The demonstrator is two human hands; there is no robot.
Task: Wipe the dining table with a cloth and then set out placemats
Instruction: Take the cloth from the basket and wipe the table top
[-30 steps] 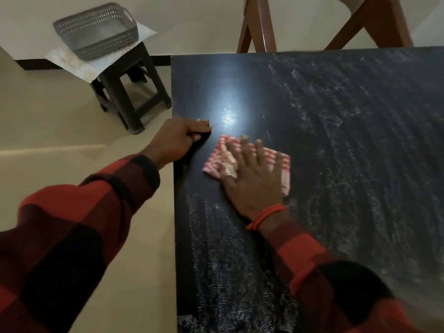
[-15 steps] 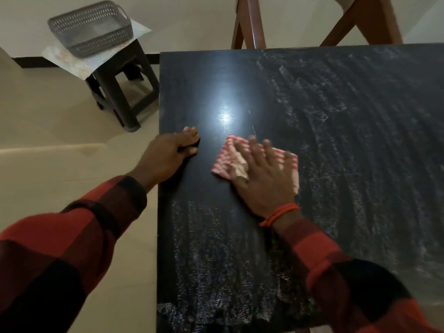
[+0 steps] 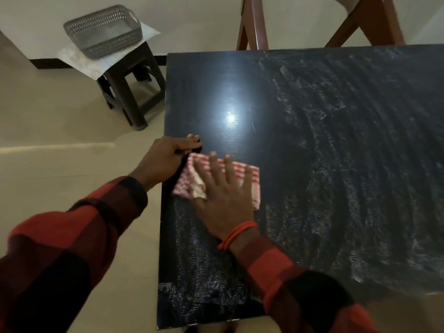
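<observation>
Fingers (image 3: 229, 167) of the right hand (image 3: 223, 200) lie spread flat on the red-and-white checked cloth (image 3: 252, 179), which has slid left since half a second ago and now almost touches the left hand (image 3: 165, 157). That hand grips the edge of the black dining table (image 3: 336, 140), fingers curled. Whitish wipe streaks cover the tabletop. Beyond stand a dark stool (image 3: 134, 92) with a grey basket (image 3: 103, 30) and a brown wooden chair (image 3: 252, 22).

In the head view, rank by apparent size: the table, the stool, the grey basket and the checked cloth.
1. table, by far the largest.
2. stool.
3. grey basket and checked cloth: they look alike; the right hand covers much of the cloth, which is also nearer the camera, so no ranking.
</observation>
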